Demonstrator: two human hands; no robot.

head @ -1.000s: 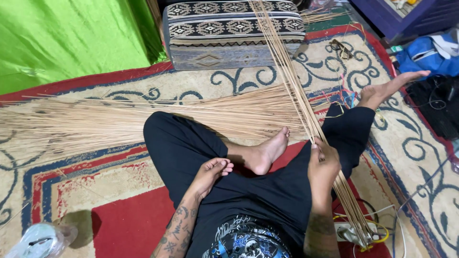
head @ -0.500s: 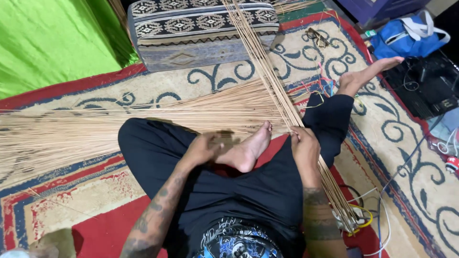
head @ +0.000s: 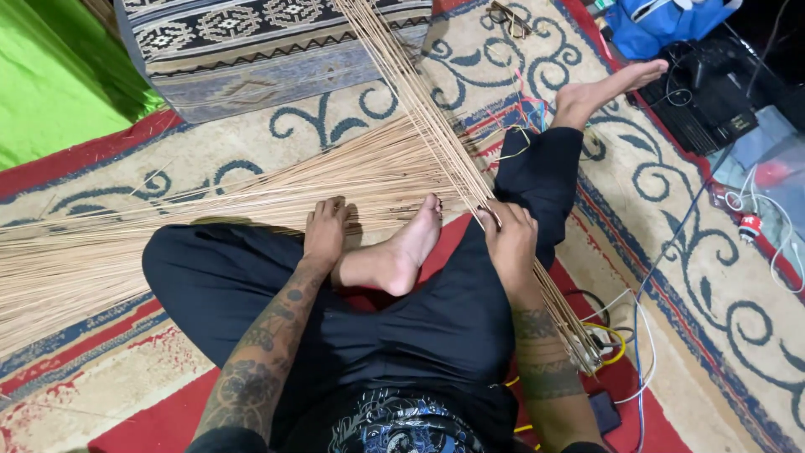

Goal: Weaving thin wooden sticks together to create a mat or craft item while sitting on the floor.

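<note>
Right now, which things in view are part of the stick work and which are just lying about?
In use:
- right hand gripping the stick bundle
- left hand at the fanned sticks

Lying about:
- cushion
- blue bag
- cables
- green cloth
- rug

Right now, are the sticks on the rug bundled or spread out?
Spread out: the sticks fan flat across the rug.

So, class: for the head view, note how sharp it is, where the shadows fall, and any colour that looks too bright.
Head view: mostly sharp, with the sticks and both hands crisp; the left hand casts a soft shadow on the sticks beside it; the right hand is evenly lit; the green cloth looks oversaturated; the top right corner, by the black case, is dim.
</note>
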